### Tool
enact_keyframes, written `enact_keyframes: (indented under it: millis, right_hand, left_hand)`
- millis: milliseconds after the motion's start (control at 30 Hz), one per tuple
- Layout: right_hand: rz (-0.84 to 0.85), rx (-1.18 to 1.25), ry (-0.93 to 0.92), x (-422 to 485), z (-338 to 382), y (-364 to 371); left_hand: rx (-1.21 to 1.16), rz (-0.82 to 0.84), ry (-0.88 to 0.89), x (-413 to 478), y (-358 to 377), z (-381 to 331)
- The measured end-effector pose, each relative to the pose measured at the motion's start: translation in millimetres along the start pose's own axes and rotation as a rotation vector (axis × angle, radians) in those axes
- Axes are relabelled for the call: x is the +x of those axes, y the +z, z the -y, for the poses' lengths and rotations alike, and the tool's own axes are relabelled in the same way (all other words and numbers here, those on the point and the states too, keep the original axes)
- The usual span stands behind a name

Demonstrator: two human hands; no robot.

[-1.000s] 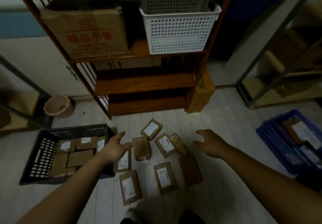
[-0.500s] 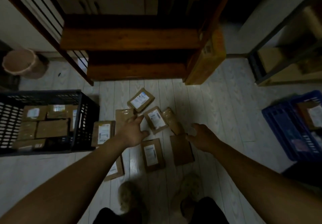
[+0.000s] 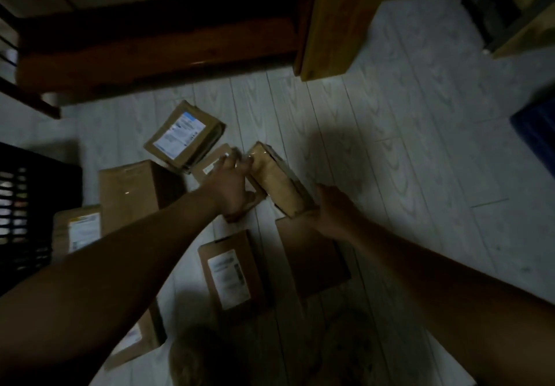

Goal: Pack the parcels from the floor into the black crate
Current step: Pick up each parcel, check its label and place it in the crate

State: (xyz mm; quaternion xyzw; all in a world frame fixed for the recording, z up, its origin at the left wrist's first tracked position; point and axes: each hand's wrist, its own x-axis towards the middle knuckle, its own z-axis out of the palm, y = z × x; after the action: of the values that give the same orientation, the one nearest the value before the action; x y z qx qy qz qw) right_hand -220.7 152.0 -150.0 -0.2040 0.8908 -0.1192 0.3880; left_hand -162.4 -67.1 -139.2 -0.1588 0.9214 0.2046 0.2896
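Parcel count on the floor: eight visible, all brown cardboard; four show white labels.

Left hand (image 3: 231,189): fingers curled onto a parcel beneath it (image 3: 210,160), mostly hidden; whether the grip is closed cannot be determined.

Right hand (image 3: 333,211): closed on the near end of a tilted parcel (image 3: 277,183), raised on edge between both hands.

Both forearms extend forward and converge.

A labelled parcel (image 3: 184,136) lies just beyond the left hand. A second labelled parcel (image 3: 231,271) lies nearer than both hands.

Black crate (image 3: 27,205): well left of the left hand, at frame edge.
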Motion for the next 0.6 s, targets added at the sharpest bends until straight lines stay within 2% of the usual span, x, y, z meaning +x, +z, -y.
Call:
enact_keyframes:
  millis: [133, 267, 433, 600]
  right_hand:
    - [-0.092, 0.007, -0.017, 65.8, -11.0, 51.8]
    - [-0.153, 0.015, -0.061, 103.9, -20.8, 88.7]
    - [-0.212, 0.102, -0.181, 114.9, -26.4, 108.3]
    - [-0.358, 0.053, -0.222, 106.6, -37.7, 95.0]
  left_hand:
    - [0.094, -0.090, 0.084, 72.1, 33.8, 1.2]
    - [0.127, -0.044, 0.097, 128.4, 56.0, 10.9]
    - [0.003, -0.006, 0.035, 149.8, 64.8, 17.9]
    - [-0.175, -0.046, -0.004, 130.7, 58.6, 12.3]
